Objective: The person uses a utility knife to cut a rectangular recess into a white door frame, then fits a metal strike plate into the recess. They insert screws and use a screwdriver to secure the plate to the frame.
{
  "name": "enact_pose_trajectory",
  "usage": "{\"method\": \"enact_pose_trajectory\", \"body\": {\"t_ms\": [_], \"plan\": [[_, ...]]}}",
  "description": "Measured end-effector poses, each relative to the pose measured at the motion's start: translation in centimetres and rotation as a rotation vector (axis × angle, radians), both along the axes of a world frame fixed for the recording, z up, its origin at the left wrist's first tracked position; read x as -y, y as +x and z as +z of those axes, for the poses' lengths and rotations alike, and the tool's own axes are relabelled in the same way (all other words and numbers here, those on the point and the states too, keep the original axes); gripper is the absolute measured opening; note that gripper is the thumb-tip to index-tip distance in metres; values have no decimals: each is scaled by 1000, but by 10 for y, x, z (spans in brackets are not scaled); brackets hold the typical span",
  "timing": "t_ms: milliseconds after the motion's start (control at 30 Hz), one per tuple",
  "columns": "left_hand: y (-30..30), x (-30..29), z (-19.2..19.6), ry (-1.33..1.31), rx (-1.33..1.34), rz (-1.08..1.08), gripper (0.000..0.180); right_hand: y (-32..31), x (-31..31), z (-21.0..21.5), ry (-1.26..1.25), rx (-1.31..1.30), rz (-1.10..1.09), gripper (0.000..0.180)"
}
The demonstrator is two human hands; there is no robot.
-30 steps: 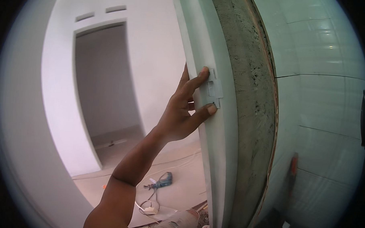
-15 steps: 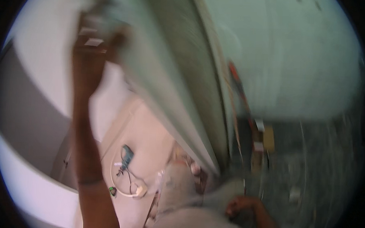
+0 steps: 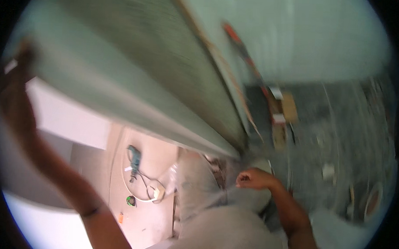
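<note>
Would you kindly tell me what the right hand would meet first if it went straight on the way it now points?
Most likely the person's own left trouser leg, since the right hand points toward the left; depth is unclear, so it might pass above that leg.

A pale beige-grey shirt [image 3: 224,230] covers the torso, its cloth plain. Light grey-beige legwear [image 3: 196,183], close to it in tone, covers the thighs. Left arm [image 3: 57,165] and right arm [image 3: 289,211] are bare past the elbow; a thin dark line [image 3: 91,212], crease or band unclear, crosses the left elbow.
</note>
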State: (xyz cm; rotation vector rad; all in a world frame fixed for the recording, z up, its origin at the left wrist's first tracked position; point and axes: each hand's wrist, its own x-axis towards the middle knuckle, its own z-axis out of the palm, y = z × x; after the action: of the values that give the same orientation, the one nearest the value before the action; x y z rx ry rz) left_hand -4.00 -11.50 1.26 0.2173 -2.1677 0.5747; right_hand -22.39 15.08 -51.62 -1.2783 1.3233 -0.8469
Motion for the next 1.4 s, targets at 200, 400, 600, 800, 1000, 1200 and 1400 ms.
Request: {"method": "enact_pose_trajectory", "body": {"t_ms": [200,400,600,800,1000,1200,1400], "plan": [[-44,-36,-26,250,-150,-309,70,-39,54,252,-643,272,-465,16],[-43,-39,-39,272,-191,-186,73,-32,75,412,-1029,-40,-578,18],[-49,-49,-41,386,-198,-192,78,-18,110,489,-1108,-140,-689,24],[-41,-45,-49,438,-241,-268,82,-9,118,494,-1155,-5,-556,22],[-32,-41,-62,293,-316,-282,65,-27,95,478,-1217,500,-370,18],[-37,-54,-35,-70,-273,-140,30,-49,68,460,-1211,518,-372,16],[-43,-58,-25,-114,-252,-46,29,-49,56,445,-1218,382,-415,13]]}}
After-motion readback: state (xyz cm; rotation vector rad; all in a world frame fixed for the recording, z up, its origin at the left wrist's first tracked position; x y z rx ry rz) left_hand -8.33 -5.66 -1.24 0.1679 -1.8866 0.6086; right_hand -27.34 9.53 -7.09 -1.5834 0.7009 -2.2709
